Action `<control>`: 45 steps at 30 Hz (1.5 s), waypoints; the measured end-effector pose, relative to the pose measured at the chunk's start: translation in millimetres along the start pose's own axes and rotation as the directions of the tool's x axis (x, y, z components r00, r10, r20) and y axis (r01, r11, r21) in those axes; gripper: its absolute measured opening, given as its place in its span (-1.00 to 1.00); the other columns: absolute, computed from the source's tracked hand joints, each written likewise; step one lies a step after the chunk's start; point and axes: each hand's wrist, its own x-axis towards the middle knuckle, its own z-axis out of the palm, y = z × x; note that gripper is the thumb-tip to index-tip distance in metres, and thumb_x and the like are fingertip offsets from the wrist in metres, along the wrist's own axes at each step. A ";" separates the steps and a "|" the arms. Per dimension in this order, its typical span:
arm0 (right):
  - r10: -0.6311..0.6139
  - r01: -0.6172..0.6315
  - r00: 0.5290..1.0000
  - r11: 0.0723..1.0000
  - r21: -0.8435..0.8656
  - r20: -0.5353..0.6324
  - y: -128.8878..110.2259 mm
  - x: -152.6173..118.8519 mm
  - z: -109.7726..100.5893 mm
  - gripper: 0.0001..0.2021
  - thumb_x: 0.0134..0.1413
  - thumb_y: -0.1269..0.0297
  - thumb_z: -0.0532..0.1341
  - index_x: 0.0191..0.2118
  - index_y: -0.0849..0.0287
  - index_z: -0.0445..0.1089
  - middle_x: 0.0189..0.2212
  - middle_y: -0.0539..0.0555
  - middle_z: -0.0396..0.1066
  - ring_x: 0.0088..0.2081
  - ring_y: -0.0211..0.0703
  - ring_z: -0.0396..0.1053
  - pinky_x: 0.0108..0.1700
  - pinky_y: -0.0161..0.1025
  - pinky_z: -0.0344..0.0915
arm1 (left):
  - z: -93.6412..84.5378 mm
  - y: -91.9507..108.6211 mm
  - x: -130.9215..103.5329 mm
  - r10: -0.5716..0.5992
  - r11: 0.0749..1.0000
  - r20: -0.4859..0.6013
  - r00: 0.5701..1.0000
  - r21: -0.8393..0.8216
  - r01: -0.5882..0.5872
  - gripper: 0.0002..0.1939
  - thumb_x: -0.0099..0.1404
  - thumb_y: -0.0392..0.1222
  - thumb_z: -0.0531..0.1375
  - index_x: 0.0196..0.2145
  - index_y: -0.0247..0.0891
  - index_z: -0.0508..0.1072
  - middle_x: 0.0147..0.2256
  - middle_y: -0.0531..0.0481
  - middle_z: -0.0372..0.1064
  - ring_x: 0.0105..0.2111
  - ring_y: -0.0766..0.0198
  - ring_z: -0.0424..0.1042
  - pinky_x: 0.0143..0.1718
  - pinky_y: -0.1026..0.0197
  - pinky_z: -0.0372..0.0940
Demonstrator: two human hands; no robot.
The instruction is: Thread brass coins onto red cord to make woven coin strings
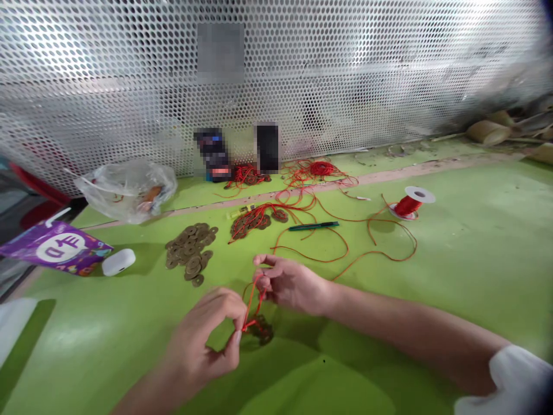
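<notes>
My left hand (211, 331) pinches a red cord (249, 305) between thumb and forefinger, close to a knot. Just right of those fingertips hangs a small bunch of dark round coins (261, 330), tied on the cord and slightly blurred. My right hand (291, 285) is curled around the upper part of the same cord, its thumb and fingers together and one finger raised. The cord forms a loop between both hands. Beyond them lies a loose pile of bronze coins with square holes (190, 248), and further right are finished-looking coin bunches on red cords (253, 222).
A spool of red cord (409, 204) stands at the right, its strand trailing across the green table (432, 323). A green pen (314, 226) lies mid-table. At left are a purple snack bag (56, 248), a white earphone case (118, 263) and a plastic bag (125, 190). Two phones lean on the perforated panel (328, 69).
</notes>
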 end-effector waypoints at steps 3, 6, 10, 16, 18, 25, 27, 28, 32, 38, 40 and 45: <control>0.014 -0.013 1.000 0.993 0.115 -0.010 -11.9 0.0 -3.6 -0.74 -0.15 0.51 0.13 -0.26 0.12 0.22 -0.53 -0.10 0.17 -0.51 -0.34 0.16 -0.37 -0.36 0.13 | 1.1 -1.5 -2.7 -0.042 0.998 0.015 0.999 -0.047 0.043 -0.79 0.15 -0.48 -0.02 -0.41 -0.17 0.19 -0.47 0.11 0.23 -0.43 0.32 0.30 -0.41 0.30 0.24; -0.063 0.065 0.998 0.981 0.182 -0.017 -23.6 1.1 -7.8 -0.75 -0.11 0.52 0.10 -0.25 0.11 0.22 -0.53 -0.10 0.14 -0.53 -0.34 0.13 -0.42 -0.38 0.11 | 0.0 -4.0 -4.4 -0.068 0.996 0.019 0.998 -0.056 0.069 -0.81 0.17 -0.46 -0.02 -0.40 -0.17 0.18 -0.46 0.10 0.23 -0.41 0.32 0.30 -0.38 0.30 0.24; -0.189 0.204 0.974 0.970 0.133 -0.123 -37.3 3.8 -11.6 -0.77 -0.09 0.53 0.08 -0.27 0.10 0.22 -0.50 -0.09 0.16 -0.52 -0.33 0.14 -0.45 -0.39 0.12 | -1.4 -10.1 -5.4 -0.151 0.984 0.017 0.988 -0.090 0.152 -0.86 0.24 -0.39 -0.03 -0.38 -0.17 0.20 -0.36 0.04 0.32 -0.33 0.28 0.36 -0.29 0.27 0.31; -0.510 0.302 0.825 0.763 -0.572 -0.244 -49.8 7.2 -26.7 -0.57 -0.05 0.43 0.12 0.00 -0.02 0.14 0.13 0.05 0.01 -0.13 -0.21 0.29 -0.18 -0.22 0.31 | 4.8 -25.4 -7.7 -0.359 0.871 0.055 0.932 -0.340 0.355 -0.87 0.36 -0.21 -0.03 -0.36 -0.17 0.21 -0.29 -0.05 0.40 -0.28 0.25 0.43 -0.34 0.29 0.37; -0.672 0.237 0.717 0.486 -0.841 -0.186 -47.4 4.1 -27.9 -0.48 -0.05 0.40 0.16 0.08 -0.02 0.08 0.18 0.12 -0.10 -0.03 -0.13 0.22 -0.07 -0.13 0.29 | 6.1 -28.5 -6.5 -0.429 0.810 0.065 0.901 -0.415 0.415 -0.85 0.36 -0.16 -0.02 -0.38 -0.18 0.21 -0.31 -0.05 0.40 -0.30 0.25 0.42 -0.36 0.28 0.36; -0.390 0.178 0.900 -0.073 -0.981 0.192 -1.4 -20.1 12.9 -0.92 0.10 0.28 0.16 -0.34 0.17 0.30 -0.42 0.02 0.37 -0.38 -0.23 0.34 -0.29 -0.27 0.28 | 7.4 -25.5 -1.7 -0.653 0.603 0.110 0.750 -0.522 0.602 -0.82 0.29 -0.05 0.08 -0.36 -0.20 0.26 -0.37 0.05 0.26 -0.34 0.24 0.31 -0.30 0.22 0.32; -0.371 0.101 0.919 -0.107 -0.989 0.134 11.1 -21.7 18.8 -0.77 0.04 0.16 0.24 -0.23 0.18 0.31 -0.34 0.07 0.41 -0.33 -0.16 0.37 -0.29 -0.24 0.27 | 7.6 -23.2 -1.8 -0.660 0.587 0.105 0.743 -0.545 0.598 -0.81 0.28 -0.04 0.10 -0.36 -0.19 0.25 -0.38 0.07 0.24 -0.35 0.25 0.30 -0.30 0.23 0.31; -0.381 0.082 0.918 -0.094 -0.992 0.112 15.1 -21.1 19.5 -0.69 0.02 0.13 0.26 -0.17 0.19 0.30 -0.29 0.10 0.42 -0.30 -0.13 0.37 -0.28 -0.23 0.28 | 7.8 -22.2 -2.1 -0.661 0.590 0.099 0.744 -0.543 0.597 -0.81 0.28 -0.03 0.11 -0.36 -0.18 0.25 -0.38 0.09 0.23 -0.37 0.27 0.29 -0.32 0.25 0.31; -0.307 0.117 0.950 0.173 -0.978 0.060 18.8 -15.1 16.5 -0.82 0.14 0.19 0.16 -0.20 0.18 0.32 -0.37 0.04 0.45 -0.37 -0.23 0.40 -0.32 -0.33 0.28 | 9.4 -18.2 -4.9 -0.619 0.623 0.093 0.780 -0.547 0.559 -0.83 0.30 -0.04 0.10 -0.35 -0.16 0.24 -0.31 0.08 0.24 -0.39 0.32 0.30 -0.40 0.33 0.29; -0.294 0.093 0.956 0.372 -0.923 -0.022 18.3 -11.3 15.0 -0.84 0.07 0.18 0.22 -0.30 0.17 0.35 -0.47 -0.02 0.43 -0.45 -0.29 0.37 -0.42 -0.39 0.24 | 13.1 -13.0 -10.4 -0.521 0.773 0.018 0.853 -0.413 0.481 -0.89 0.34 -0.13 0.05 -0.34 -0.16 0.26 -0.10 -0.04 0.30 -0.13 0.20 0.39 -0.23 0.28 0.35; -0.315 0.099 0.949 0.366 -0.925 -0.022 19.3 -11.0 14.5 -0.83 0.01 0.19 0.27 -0.33 0.17 0.36 -0.49 -0.04 0.41 -0.46 -0.30 0.34 -0.43 -0.39 0.22 | 13.5 -12.1 -11.1 -0.460 0.847 -0.027 0.888 -0.315 0.429 -0.92 0.33 -0.18 0.04 -0.33 -0.16 0.27 -0.12 -0.04 0.33 -0.11 0.19 0.39 -0.17 0.26 0.34; -0.287 0.084 0.957 0.392 -0.916 -0.035 21.1 -8.5 13.6 -0.90 -0.03 0.28 0.27 -0.38 0.18 0.38 -0.54 -0.06 0.38 -0.50 -0.33 0.31 -0.46 -0.41 0.19 | 13.6 -11.2 -10.0 -0.377 0.912 -0.085 0.922 -0.209 0.354 -0.91 0.34 -0.25 0.01 -0.35 -0.16 0.24 -0.21 0.00 0.36 -0.23 0.30 0.45 -0.23 0.33 0.36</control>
